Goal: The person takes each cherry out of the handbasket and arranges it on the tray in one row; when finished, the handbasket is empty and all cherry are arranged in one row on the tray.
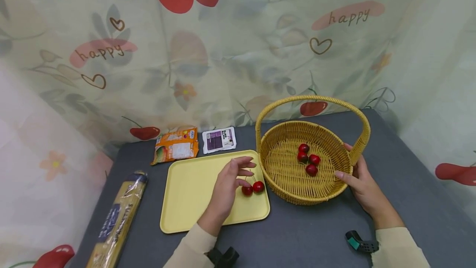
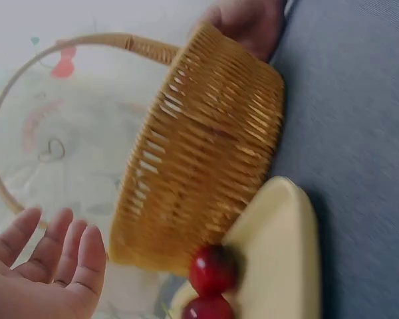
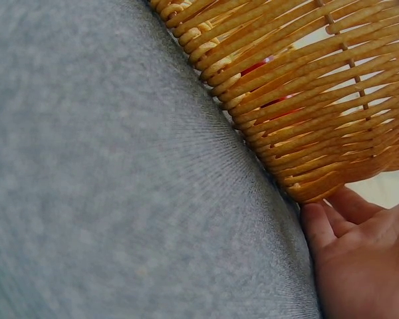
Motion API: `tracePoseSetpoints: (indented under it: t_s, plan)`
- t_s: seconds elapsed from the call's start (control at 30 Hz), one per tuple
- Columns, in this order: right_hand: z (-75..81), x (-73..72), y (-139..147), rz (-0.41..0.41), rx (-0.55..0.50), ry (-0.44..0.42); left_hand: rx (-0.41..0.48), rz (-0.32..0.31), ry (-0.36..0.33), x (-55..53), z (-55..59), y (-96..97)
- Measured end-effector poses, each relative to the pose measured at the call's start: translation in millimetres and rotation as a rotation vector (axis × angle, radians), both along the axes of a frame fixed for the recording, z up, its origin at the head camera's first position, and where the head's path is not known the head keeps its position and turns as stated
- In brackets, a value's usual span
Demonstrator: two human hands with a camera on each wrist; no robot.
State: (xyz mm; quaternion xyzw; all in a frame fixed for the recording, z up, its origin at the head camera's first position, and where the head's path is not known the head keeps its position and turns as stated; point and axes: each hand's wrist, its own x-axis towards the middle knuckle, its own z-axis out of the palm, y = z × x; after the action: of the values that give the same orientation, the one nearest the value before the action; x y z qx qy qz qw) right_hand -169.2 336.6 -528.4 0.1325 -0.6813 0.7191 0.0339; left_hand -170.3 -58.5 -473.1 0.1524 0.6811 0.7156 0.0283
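Observation:
My left hand (image 1: pixel 224 185) hovers over the right part of the yellow tray (image 1: pixel 189 193), its fingers loosely bent and holding nothing. Two dark red cherries (image 1: pixel 258 186) lie on the tray right by those fingers; in the left wrist view the cherries (image 2: pixel 213 269) sit close to the basket's side. At the right, my right hand (image 1: pixel 366 189) grips the wicker basket (image 1: pixel 280 177) by its rim, thumb over the edge and fingers outside. Several cherries (image 1: pixel 311 170) rest on the basket floor. From the right wrist, fingers (image 3: pixel 319 226) show at the basket's lower side.
Behind the tray lie an orange snack packet (image 1: pixel 176 146) and a white-and-purple packet (image 1: pixel 219 139). A long clear pack of noodles (image 1: pixel 119 218) lies at the left. The basket's tall handle (image 1: pixel 312 97) arches upward. A printed curtain (image 1: pixel 241 53) hangs behind the grey table (image 1: pixel 290 235).

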Motion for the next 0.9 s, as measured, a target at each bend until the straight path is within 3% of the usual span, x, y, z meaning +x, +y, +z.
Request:
tracePoseSetpoints:
  t_s: [0.2,0.43,0.67,0.9]
  plan:
    - [0.3,1.0,-1.0,0.005,0.01,-0.012,0.001,-0.098,0.068,-5.4,24.9,24.3]
    - [0.3,0.4,-2.1,0.003,0.008,-0.014,-0.086,-0.218,0.1,-21.1,36.3,58.9]
    - [2.0,1.2,-1.6,-0.004,0.011,-0.019,-0.13,-0.275,0.008,-39.5,39.8,94.3]
    - [0.1,-0.5,-0.5,-0.008,0.012,-0.018,-0.204,-0.286,-0.094,-55.4,29.8,132.1]
